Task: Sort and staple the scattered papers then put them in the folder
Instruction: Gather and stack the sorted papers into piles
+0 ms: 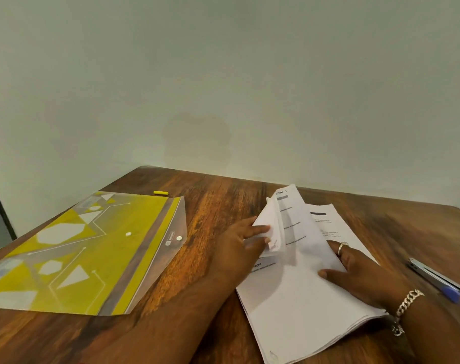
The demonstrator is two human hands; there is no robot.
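A stack of white printed papers [300, 308] lies on the wooden table [210, 206] at the right. My left hand [239, 248] pinches several lifted sheets [269, 227] at their left edge, fanning them upward. My right hand [360, 274], with a ring and a chain bracelet, rests on the stack's right side, its thumb curled over a raised page. A yellow patterned plastic folder [79, 253] with a snap button lies on the left, its flap open. A silver and blue stapler [439, 279] lies at the far right.
A small yellow cap-like piece [160, 192] lies beyond the folder near the table's far edge. A plain wall stands right behind the table. Bare wood shows between the folder and the papers.
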